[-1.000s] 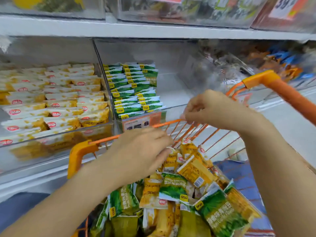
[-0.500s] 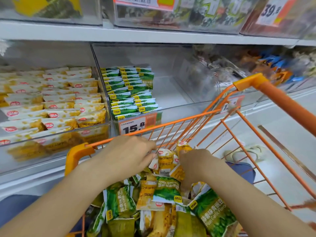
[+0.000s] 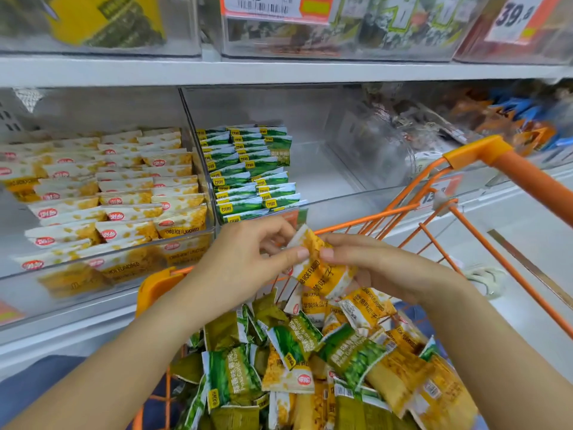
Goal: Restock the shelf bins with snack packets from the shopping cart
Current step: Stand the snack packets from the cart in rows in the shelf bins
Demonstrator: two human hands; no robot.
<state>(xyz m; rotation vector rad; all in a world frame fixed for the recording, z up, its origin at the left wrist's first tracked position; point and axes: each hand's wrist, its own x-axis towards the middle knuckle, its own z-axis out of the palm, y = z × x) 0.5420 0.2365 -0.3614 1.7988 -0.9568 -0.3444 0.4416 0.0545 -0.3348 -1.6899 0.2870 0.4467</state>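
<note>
Head view showed both hands raised together above the far end of the cart [image 3: 366, 218], each pinching the same yellow packet [image 3: 321, 271]. The left hand [image 3: 248, 259] held the packet's upper edge between thumb and fingers, at nine o'clock of it; the right hand [image 3: 381, 268] gripped it from three o'clock, thumb tip on the front and fingers curled behind. The packet hung tilted, its top corner near the cart's orange rim, and at least one more yellow packet appeared bunched just beneath it against the right palm, though how many could not be told. Below the hands, at six o'clock, the cart held a loose heap [image 3: 310, 361] of green and yellow packets. On the shelf, at ten o'clock from the hands, the left bin [image 3: 62, 287] stood filled with rows of yellow packets on edge. Beside it, at twelve o'clock, the middle bin [image 3: 338, 200] held rows of green packets [image 3: 248, 172] along its left side only, the rest of its floor bare. A third bin [image 3: 387, 144] at two o'clock was blurred. Price tags [image 3: 266, 6] hung from the bins on the shelf above, at twelve o'clock.
</note>
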